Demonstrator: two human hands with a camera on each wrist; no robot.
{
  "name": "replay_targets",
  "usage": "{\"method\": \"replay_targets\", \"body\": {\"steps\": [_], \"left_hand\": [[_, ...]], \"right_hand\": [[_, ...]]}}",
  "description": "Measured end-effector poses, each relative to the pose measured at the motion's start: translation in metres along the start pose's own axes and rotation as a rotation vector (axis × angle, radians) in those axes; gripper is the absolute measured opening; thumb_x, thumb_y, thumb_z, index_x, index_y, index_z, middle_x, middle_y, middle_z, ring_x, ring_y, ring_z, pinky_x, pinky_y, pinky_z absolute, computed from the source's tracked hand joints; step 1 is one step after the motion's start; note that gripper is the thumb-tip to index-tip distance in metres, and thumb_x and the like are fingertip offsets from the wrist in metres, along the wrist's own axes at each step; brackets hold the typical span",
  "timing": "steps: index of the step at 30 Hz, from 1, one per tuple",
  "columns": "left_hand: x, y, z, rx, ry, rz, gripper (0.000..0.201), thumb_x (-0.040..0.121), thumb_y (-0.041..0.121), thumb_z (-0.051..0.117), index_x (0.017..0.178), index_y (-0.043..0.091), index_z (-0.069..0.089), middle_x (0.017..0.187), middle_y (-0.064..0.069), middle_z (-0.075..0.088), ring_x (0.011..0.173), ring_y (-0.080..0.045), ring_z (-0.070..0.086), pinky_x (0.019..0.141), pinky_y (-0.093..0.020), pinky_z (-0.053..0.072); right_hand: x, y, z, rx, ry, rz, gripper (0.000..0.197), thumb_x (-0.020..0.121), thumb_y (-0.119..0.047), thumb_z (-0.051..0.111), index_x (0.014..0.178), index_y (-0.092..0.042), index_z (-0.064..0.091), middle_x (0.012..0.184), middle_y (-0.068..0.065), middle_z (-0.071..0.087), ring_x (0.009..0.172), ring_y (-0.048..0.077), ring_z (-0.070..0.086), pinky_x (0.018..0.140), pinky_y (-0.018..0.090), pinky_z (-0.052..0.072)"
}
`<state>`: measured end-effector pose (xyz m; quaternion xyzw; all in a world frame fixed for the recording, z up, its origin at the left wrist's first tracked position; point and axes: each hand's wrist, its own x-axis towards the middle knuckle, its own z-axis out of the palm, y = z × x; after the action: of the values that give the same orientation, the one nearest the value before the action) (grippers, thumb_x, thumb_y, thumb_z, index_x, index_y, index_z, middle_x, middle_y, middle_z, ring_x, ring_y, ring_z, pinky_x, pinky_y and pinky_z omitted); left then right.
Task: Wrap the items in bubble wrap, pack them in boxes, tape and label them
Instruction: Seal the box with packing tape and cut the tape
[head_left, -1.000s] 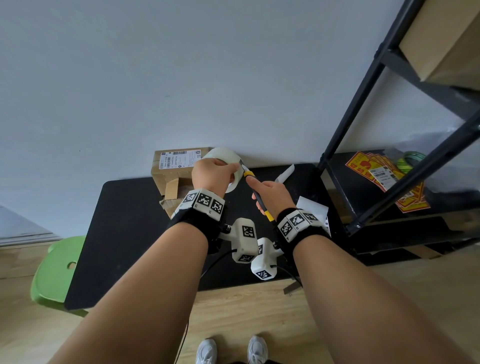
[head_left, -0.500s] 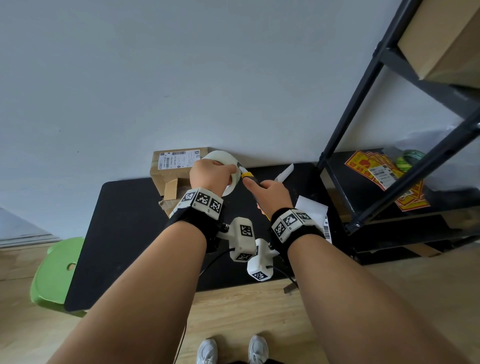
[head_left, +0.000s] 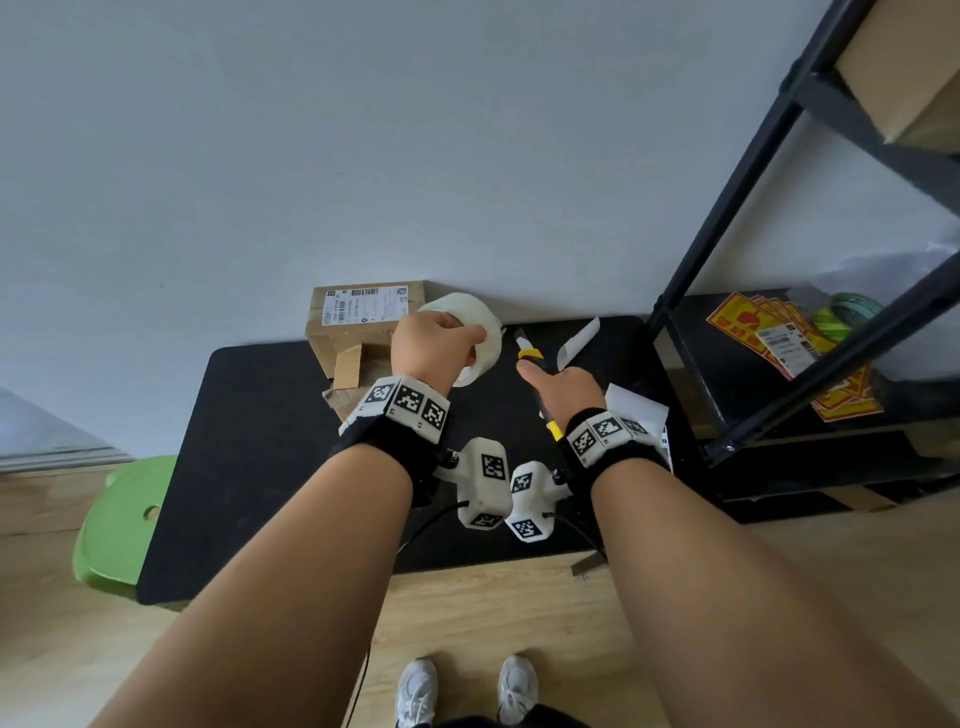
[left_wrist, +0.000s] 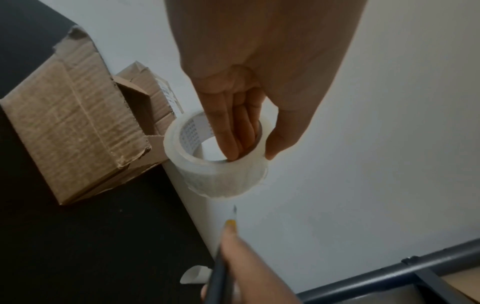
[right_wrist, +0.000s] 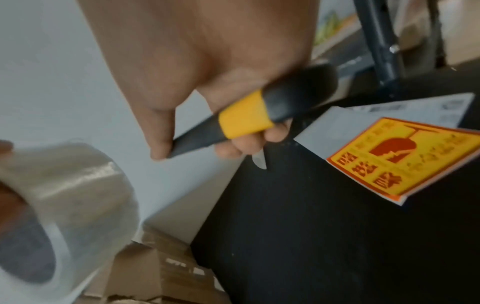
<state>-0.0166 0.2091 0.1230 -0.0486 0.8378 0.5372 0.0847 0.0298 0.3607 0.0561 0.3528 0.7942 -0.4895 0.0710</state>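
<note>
Tape roll, clear and ring-shaped, sits clamped in left grip; right grip clasps black-yellow knife.

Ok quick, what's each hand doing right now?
Left hand: closed on the tape roll, fingers through its core, thumb outside.
Right hand: closed around the utility knife, blade tip just short of the roll.

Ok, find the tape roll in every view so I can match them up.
Head: tape roll at centre, held by the left hand.
Left wrist: centre, fingers inside the core.
Right wrist: lower left, blurred.
Shared landmark: the utility knife beside it, also and.
</note>
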Motion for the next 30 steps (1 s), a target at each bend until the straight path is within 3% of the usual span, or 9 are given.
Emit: {"method": "replay_targets", "body": {"steps": [2,5,10,13,16,24,28,30], "left_hand": [[0.001,-0.003,0.003,0.000,-0.015,0.017,0.020,0.077,0.019,0.074,0.069,0.001,0.068,0.066,-0.008,0.071,0.073,-0.027,0.071,0.080,-0.046,0.058],[0.006,-0.012,0.009,-0.005,-0.026,0.016,0.017,0.080,0.017,0.073,0.070,0.004,0.070,0.070,-0.008,0.072,0.077,-0.026,0.071,0.082,-0.045,0.058],[0.014,-0.023,0.021,-0.013,-0.034,0.005,0.015,0.082,0.019,0.073,0.075,0.006,0.072,0.074,-0.006,0.072,0.079,-0.022,0.071,0.084,-0.041,0.059],[0.020,-0.031,0.029,-0.030,-0.039,-0.014,0.013,0.082,0.019,0.074,0.077,0.008,0.072,0.076,-0.004,0.073,0.077,-0.018,0.072,0.082,-0.039,0.059],[0.026,-0.035,0.037,-0.045,-0.041,-0.028,0.011,0.081,0.019,0.075,0.079,0.008,0.072,0.077,0.000,0.072,0.076,-0.013,0.072,0.080,-0.037,0.060],[0.032,-0.036,0.044,-0.033,-0.053,-0.026,0.011,0.082,0.020,0.074,0.082,0.009,0.072,0.078,0.002,0.071,0.076,-0.011,0.071,0.080,-0.034,0.060],[0.032,-0.032,0.041,-0.050,-0.071,-0.022,0.009,0.083,0.017,0.073,0.080,0.009,0.072,0.078,-0.004,0.072,0.077,-0.017,0.071,0.081,-0.035,0.060],[0.031,-0.030,0.039,-0.065,-0.072,-0.020,0.010,0.083,0.016,0.072,0.080,0.007,0.071,0.076,-0.006,0.071,0.074,-0.017,0.070,0.082,-0.035,0.060]], "right_hand": [[0.009,0.007,0.009,-0.007,-0.040,0.091,0.065,0.073,-0.045,0.071,0.117,0.001,0.056,0.095,0.014,0.069,0.081,0.025,0.064,0.064,0.030,0.044],[0.019,0.022,0.016,-0.088,-0.048,0.173,0.064,0.076,-0.024,0.071,0.130,-0.005,0.043,0.111,0.015,0.065,0.100,0.030,0.064,0.081,0.038,0.051],[0.038,0.054,0.029,-0.399,-0.049,0.187,0.045,0.085,-0.040,0.068,0.114,-0.007,0.061,0.114,0.013,0.065,0.099,0.029,0.062,0.070,0.033,0.043],[0.048,0.067,0.036,-0.494,-0.014,0.182,0.026,0.096,-0.025,0.057,0.108,-0.003,0.064,0.110,0.014,0.067,0.100,0.032,0.063,0.071,0.031,0.042],[0.057,0.075,0.040,-0.552,0.001,0.173,0.022,0.099,-0.017,0.052,0.108,-0.001,0.065,0.111,0.015,0.067,0.105,0.032,0.064,0.078,0.033,0.046],[0.065,0.071,0.042,-0.466,-0.054,0.189,0.021,0.096,-0.015,0.053,0.106,-0.003,0.067,0.094,0.011,0.065,0.080,0.026,0.056,0.063,0.030,0.039],[0.061,0.056,0.028,-0.370,-0.015,0.110,0.023,0.098,-0.014,0.052,0.112,-0.008,0.068,0.109,0.007,0.068,0.102,0.026,0.064,0.076,0.029,0.045],[0.057,0.042,0.022,-0.275,0.035,0.019,0.021,0.098,-0.018,0.054,0.111,-0.011,0.069,0.112,0.004,0.069,0.105,0.023,0.064,0.081,0.029,0.047]]}}
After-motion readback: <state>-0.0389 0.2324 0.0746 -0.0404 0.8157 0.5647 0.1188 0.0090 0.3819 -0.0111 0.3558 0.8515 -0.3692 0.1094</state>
